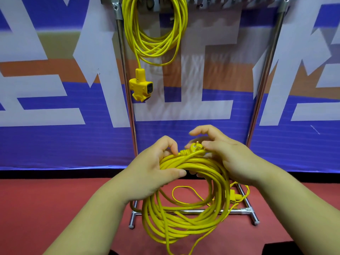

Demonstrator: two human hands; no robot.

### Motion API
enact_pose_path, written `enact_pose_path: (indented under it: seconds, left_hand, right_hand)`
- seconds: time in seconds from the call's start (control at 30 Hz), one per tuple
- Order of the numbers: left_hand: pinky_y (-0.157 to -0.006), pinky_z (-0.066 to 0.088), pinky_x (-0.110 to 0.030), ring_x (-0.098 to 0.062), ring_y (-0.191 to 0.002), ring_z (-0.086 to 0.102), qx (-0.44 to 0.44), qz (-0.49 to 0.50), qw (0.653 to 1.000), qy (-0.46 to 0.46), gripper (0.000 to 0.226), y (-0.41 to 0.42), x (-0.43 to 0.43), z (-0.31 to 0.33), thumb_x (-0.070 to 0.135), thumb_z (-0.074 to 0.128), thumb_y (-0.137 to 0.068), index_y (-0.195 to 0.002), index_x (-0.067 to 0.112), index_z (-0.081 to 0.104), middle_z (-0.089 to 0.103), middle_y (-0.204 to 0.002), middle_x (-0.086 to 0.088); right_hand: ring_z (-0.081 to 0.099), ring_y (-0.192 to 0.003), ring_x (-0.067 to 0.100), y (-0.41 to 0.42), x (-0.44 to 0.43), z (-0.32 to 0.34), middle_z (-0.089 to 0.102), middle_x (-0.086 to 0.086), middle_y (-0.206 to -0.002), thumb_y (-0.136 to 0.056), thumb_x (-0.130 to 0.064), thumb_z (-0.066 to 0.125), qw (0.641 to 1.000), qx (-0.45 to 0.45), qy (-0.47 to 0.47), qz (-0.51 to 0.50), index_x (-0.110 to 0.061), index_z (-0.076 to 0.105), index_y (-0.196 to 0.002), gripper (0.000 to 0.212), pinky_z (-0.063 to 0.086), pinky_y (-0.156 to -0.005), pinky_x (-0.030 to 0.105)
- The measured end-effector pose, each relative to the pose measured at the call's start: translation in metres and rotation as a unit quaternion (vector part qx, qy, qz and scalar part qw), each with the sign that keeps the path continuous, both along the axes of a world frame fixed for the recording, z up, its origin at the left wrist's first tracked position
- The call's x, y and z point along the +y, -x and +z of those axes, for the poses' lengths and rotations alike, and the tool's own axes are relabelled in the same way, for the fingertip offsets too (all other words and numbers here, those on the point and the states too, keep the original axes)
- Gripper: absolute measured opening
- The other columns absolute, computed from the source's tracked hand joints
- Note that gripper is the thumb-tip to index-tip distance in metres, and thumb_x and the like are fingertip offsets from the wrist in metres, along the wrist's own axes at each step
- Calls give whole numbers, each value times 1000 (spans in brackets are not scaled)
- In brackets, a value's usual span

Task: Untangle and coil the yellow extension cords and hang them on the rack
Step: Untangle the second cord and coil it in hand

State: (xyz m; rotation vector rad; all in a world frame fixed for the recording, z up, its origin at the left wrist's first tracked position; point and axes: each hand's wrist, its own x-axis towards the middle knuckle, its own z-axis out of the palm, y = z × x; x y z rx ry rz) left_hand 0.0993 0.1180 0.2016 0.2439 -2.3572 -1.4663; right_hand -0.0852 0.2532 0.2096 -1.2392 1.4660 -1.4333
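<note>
A coiled yellow extension cord (185, 214) hangs from both my hands in front of the rack. My left hand (152, 172) grips the top of the coil, thumb across the strands. My right hand (231, 159) holds the coil's right top, its fingertips pinching the yellow plug (196, 147) that lies on the bundle. Another coiled yellow cord (156, 34) hangs from the top of the metal rack (127, 85), its yellow socket block (140, 88) dangling below. A thin loop of cord (185, 188) and a second yellow socket (234, 196) lie on the floor behind the held coil.
The rack's chrome uprights (265, 80) and base bar (237, 211) stand on a red floor (46, 199). Behind it is a blue, white and orange banner wall (55, 89). Several hooks on the top rail (230, 3) lie to the right of the hung coil.
</note>
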Motion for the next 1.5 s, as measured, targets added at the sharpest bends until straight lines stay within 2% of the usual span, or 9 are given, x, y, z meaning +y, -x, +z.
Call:
enact_pose_path:
  seconds: [0.23,0.43,0.63,0.73,0.87,0.97,1.1,1.3,1.5]
  left_hand:
    - [-59,40,-36,-17,-64,49,-15,-3,1000,-3,30,1,-3,-2,15,75,-89,-102,22,49,59,-74,3]
    - [-62,42,-42,-21,-65,51,-28,-12,1000,-6,34,1,-5,-4,23,79,-83,-103,21,52,63,-78,-12]
    - [-61,42,-41,-20,-66,51,-45,-29,999,10,35,0,-6,-3,22,80,-83,-103,23,51,64,-83,-18]
    - [-62,44,-40,-20,-67,54,-49,-31,998,3,37,0,-6,-3,23,81,-82,-103,22,51,65,-82,-13]
    - [-69,51,-59,-30,-76,58,-46,-38,998,-19,40,-2,-9,1,24,82,-81,-107,20,51,65,-96,-27]
    - [-68,50,-47,-28,-75,54,-48,-63,995,-59,39,-3,-12,4,14,82,-82,-105,16,50,65,-90,-23]
    - [-55,44,-27,-20,-63,49,-60,-68,993,-77,36,-4,-13,4,4,77,-85,-106,7,48,59,-72,-2]
    - [-66,47,-43,-29,-72,57,-53,-33,995,-77,50,-5,-16,-1,15,87,-73,-108,13,51,64,-86,-17]
    - [-59,52,-37,-17,-61,56,-66,20,997,23,58,-5,-18,-6,2,80,-78,-117,32,51,65,-78,-7]
  right_hand:
    - [69,-87,30,-3,8,7,66,24,-103,-92,-28,69,990,117,-8,75,-18,53,-110,26,54,-80,49]
    - [69,-76,20,-3,11,10,67,10,-83,-91,-14,68,985,91,-73,123,-11,42,-111,33,55,-66,32]
    - [71,-91,31,-3,14,9,69,19,-95,-91,-10,66,979,12,-90,183,-24,55,-107,24,56,-80,44]
    - [69,-80,27,-5,13,7,69,14,-85,-92,-17,65,981,3,-99,165,-24,54,-109,21,58,-69,36]
    - [65,-69,17,-9,12,6,67,1,-74,-95,-22,62,987,92,-51,120,-33,56,-121,29,53,-64,29]
    - [65,-72,17,-10,15,10,69,-3,-79,-94,-14,62,986,71,-36,146,-30,58,-126,35,53,-66,25]
    - [63,-73,20,-9,16,8,66,8,-83,-91,-11,66,978,-8,-51,200,-23,63,-114,27,54,-67,26]
    - [59,-63,23,-12,5,-2,61,15,-72,-83,-12,74,989,-11,-42,139,-21,66,-96,18,52,-60,29]
    - [56,-55,22,-7,2,2,56,15,-65,-79,-9,78,997,-42,24,54,-16,64,-85,17,47,-53,31]
